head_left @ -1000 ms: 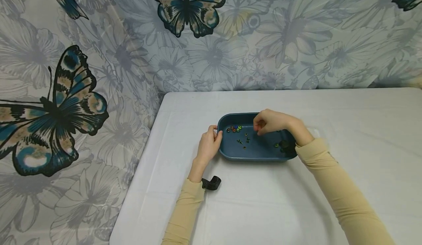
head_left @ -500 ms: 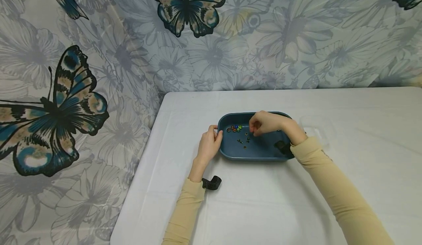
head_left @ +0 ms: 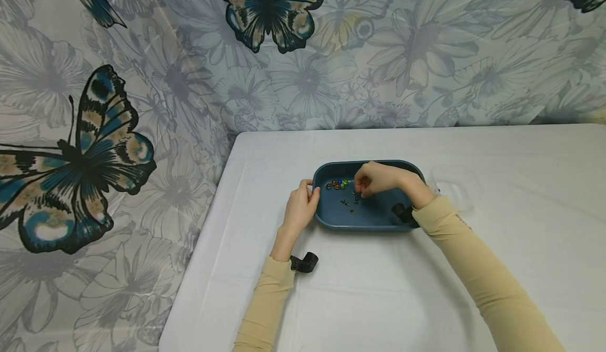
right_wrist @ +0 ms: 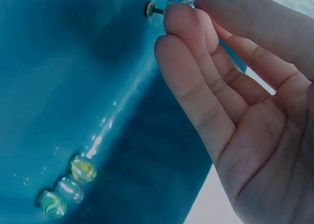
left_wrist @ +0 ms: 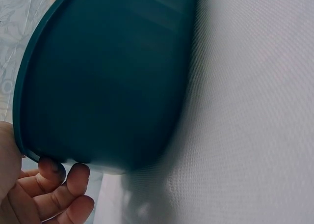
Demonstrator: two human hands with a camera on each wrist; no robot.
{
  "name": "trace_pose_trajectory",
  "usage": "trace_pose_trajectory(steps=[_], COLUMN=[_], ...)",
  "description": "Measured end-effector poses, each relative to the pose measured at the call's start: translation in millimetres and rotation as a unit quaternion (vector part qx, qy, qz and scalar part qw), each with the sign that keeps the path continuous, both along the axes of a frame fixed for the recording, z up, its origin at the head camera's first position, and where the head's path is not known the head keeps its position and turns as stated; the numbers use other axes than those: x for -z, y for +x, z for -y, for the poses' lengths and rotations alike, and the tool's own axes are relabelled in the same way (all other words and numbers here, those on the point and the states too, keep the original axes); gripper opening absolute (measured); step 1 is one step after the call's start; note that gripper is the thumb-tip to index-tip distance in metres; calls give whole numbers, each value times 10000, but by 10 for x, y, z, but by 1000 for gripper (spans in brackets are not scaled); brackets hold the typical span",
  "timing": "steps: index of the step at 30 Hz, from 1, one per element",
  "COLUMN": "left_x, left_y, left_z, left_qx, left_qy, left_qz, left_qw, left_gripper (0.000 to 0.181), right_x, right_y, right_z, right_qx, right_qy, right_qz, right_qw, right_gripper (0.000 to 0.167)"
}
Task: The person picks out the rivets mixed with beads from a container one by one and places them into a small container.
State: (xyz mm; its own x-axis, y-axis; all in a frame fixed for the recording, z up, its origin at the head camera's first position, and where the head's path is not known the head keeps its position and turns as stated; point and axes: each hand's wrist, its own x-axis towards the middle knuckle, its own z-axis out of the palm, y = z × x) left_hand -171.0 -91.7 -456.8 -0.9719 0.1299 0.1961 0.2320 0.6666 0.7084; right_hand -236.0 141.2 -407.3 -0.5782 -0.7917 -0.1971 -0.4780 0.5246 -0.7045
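Observation:
My left hand grips the left end of a dark blue tray. In the left wrist view, its fingertips curl against the tray's end wall. My right hand is lowered into the tray, thumb and fingers bunched together, beside a small metal fastener with a round head. Its thumb and index tips are partly out of the right wrist view, so whether they pinch anything cannot be seen. Several glass marbles sit near the tray's far left corner. Small brass-coloured pieces lie scattered in the middle.
Three more marbles lie along the tray's wall in the right wrist view. A clear plastic container stands right of the tray, partly behind the right arm. A white cloth covers the table, with a patterned curtain behind.
My right hand has moved left across the tray and slightly down, from its right half toward the marbles and brass pieces. The left hand and the tray have stayed put.

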Motion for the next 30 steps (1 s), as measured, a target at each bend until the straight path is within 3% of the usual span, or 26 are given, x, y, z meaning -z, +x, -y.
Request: trace_pose_trajectory(steps=[30], left_x=[-20], left_y=[12], left_z=[-15], left_qx=[27], left_qy=[-7], left_qz=[-58], left_qw=[10000], left_gripper=[30], right_x=[165], right_y=[-1], right_z=[148], right_qx=[-172], right_qy=[340], right_qz=[-86], right_qw=[9992], right_gripper=[9])
